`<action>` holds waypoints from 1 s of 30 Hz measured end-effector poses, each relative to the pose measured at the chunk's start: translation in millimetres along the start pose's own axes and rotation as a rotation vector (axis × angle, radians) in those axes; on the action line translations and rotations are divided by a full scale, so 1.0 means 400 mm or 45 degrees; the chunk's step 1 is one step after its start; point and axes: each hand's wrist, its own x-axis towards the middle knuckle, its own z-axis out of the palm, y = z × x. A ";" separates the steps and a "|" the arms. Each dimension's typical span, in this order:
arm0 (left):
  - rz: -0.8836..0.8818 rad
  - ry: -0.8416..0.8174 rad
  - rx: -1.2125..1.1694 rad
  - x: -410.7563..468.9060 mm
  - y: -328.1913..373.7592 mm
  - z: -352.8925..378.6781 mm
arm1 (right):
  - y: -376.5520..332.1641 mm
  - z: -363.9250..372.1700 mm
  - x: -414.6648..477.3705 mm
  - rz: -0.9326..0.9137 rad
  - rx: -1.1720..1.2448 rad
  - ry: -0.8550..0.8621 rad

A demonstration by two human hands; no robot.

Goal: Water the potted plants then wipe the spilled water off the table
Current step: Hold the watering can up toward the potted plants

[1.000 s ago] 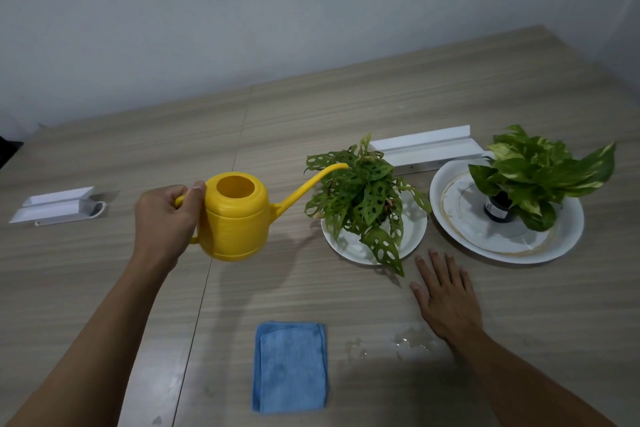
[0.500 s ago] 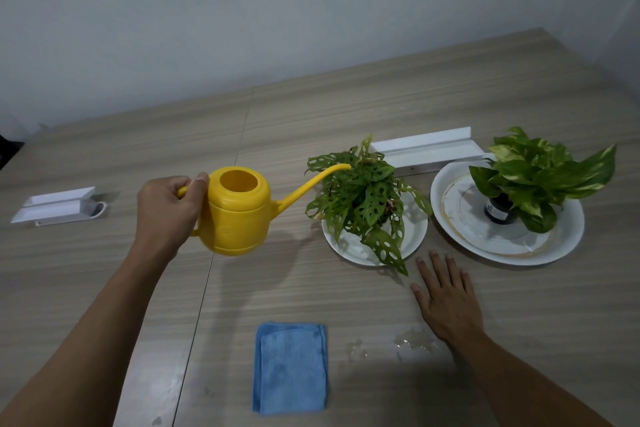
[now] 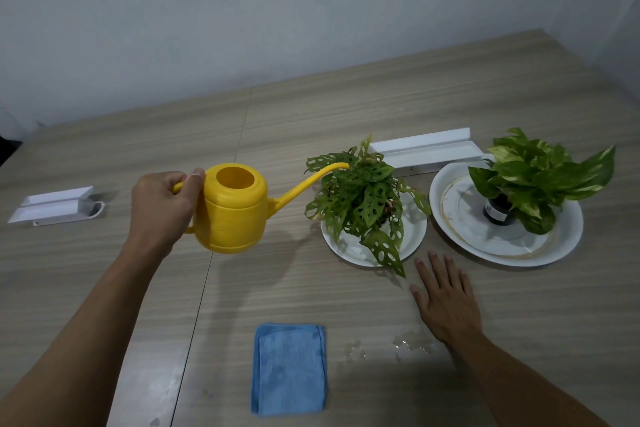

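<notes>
My left hand grips the handle of a yellow watering can, held above the table. Its spout tip reaches over the holey-leaved plant, which stands on a small white plate. To the right, a second broad-leaved plant in a dark pot sits on a larger white plate. My right hand lies flat on the table, fingers spread, just in front of the small plate. A folded blue cloth lies near me. Small water puddles glisten between the cloth and my right wrist.
A long white tray lies behind the two plates. A smaller white tray sits at the far left. The wooden table runs back to a pale wall.
The watering can has risen slightly and shifted a little right, its spout tip now over the holey-leaved plant. My right hand has stayed flat in place.
</notes>
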 end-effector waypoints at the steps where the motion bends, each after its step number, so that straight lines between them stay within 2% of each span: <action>1: 0.002 0.003 -0.002 0.000 -0.002 -0.001 | 0.000 -0.001 0.000 0.002 0.004 0.007; 30: 0.036 -0.019 0.008 0.001 -0.024 -0.033 | -0.005 -0.003 -0.001 -0.007 0.014 0.003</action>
